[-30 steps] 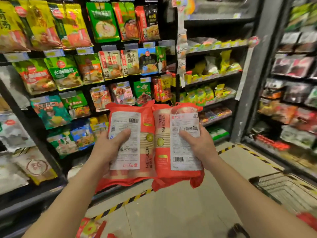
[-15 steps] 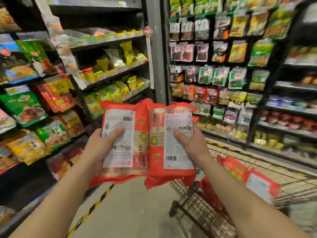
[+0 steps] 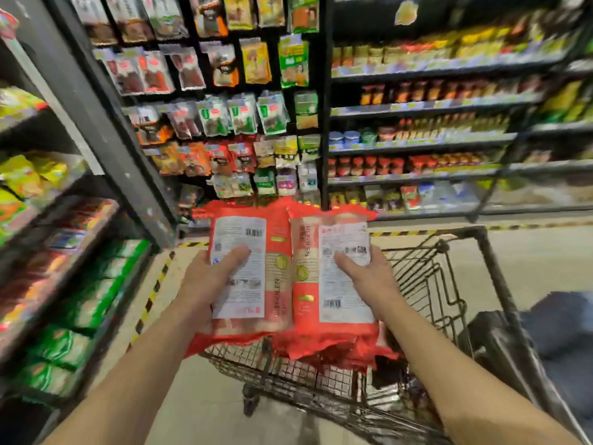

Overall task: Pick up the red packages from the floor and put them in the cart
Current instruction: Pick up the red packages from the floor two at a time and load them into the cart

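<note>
Both hands are full, one pkg each. Left hand (image 3: pixel 208 281) grips the left red pkg (image 3: pixel 244 303) by its outer edge, thumb laid across the white back label, fingers behind and out of sight. Right hand (image 3: pixel 369 277) holds the right red pkg (image 3: pixel 340 293) the same way, thumb on the label. The pkgs are upright, side by side w/ inner edges touching, labels facing cam. Both are off the floor (image 3: pixel 545 258), held above the near-left part of the cart (image 3: pixel 481 232), not inside it. There is crinkled red film below them at basket level; can't tell if it's their bottom seams or other pkgs in the cart. The cart is black wire. Yellow-black tape (image 3: pixel 150 297) runs along the floor at left. Hanging snack bags (image 3: pixel 224 117) are straight ahead, w/ shelves of jars (image 3: pixel 417 165) at right. Bkgd is blurry.
</note>
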`<move>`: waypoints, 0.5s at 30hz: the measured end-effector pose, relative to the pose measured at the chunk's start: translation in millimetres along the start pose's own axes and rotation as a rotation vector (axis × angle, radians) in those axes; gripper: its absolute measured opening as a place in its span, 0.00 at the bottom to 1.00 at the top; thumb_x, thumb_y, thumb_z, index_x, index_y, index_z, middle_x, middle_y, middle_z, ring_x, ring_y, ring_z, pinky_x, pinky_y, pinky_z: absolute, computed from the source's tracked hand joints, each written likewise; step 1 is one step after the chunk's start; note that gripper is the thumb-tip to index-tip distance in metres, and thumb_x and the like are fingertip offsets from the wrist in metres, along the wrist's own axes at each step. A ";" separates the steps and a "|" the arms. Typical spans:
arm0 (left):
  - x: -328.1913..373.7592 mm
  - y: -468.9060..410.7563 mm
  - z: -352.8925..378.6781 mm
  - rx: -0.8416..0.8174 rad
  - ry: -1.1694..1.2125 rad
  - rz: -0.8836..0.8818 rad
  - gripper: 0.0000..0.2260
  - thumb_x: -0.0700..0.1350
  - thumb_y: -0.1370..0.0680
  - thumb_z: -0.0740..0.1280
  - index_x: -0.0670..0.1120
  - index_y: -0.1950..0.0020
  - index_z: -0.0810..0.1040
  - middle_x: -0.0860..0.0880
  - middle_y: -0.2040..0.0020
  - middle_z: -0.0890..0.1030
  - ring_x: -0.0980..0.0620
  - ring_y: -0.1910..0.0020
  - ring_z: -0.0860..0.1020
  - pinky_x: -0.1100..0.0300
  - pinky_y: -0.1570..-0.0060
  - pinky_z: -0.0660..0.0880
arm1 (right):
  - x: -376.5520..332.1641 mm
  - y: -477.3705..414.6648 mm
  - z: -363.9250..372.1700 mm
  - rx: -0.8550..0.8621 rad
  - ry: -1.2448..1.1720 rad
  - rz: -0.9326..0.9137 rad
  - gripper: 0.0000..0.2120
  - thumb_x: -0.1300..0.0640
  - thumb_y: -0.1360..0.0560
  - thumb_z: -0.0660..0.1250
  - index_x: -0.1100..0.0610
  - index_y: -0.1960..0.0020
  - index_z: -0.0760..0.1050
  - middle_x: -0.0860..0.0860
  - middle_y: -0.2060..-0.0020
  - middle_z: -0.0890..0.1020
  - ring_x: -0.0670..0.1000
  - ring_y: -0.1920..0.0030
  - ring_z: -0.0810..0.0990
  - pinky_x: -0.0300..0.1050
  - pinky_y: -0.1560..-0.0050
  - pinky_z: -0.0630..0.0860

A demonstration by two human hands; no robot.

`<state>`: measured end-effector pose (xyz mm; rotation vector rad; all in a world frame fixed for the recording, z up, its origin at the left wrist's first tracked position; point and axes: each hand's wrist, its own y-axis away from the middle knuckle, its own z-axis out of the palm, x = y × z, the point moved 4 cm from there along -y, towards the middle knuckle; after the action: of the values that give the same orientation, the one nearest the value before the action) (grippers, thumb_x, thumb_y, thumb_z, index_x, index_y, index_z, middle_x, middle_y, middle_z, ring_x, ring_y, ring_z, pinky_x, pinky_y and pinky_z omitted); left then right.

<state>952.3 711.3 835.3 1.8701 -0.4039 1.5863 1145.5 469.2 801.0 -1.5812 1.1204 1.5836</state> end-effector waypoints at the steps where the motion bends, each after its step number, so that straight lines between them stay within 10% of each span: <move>1: -2.9 -11.3 11.7 -0.038 -0.012 -0.010 0.18 0.51 0.23 0.81 0.45 0.37 0.83 0.43 0.47 0.91 0.39 0.52 0.91 0.40 0.51 0.87 | 4.6 -2.5 -9.5 0.042 0.006 0.010 0.20 0.49 0.24 0.80 0.52 0.37 0.77 0.46 0.47 0.88 0.44 0.52 0.88 0.39 0.57 0.81; 15: -66.6 -107.4 122.2 -0.299 -0.194 -0.146 0.33 0.62 0.33 0.85 0.47 0.35 0.81 0.43 0.46 0.90 0.40 0.52 0.91 0.36 0.49 0.87 | 78.6 -33.2 -76.2 0.272 0.016 0.139 0.12 0.53 0.21 0.78 0.55 0.40 0.82 0.49 0.50 0.90 0.49 0.54 0.91 0.45 0.56 0.87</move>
<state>1095.9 701.2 734.4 1.7816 -0.5444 1.1818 1203.0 405.8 725.1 -1.3634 1.4148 1.4347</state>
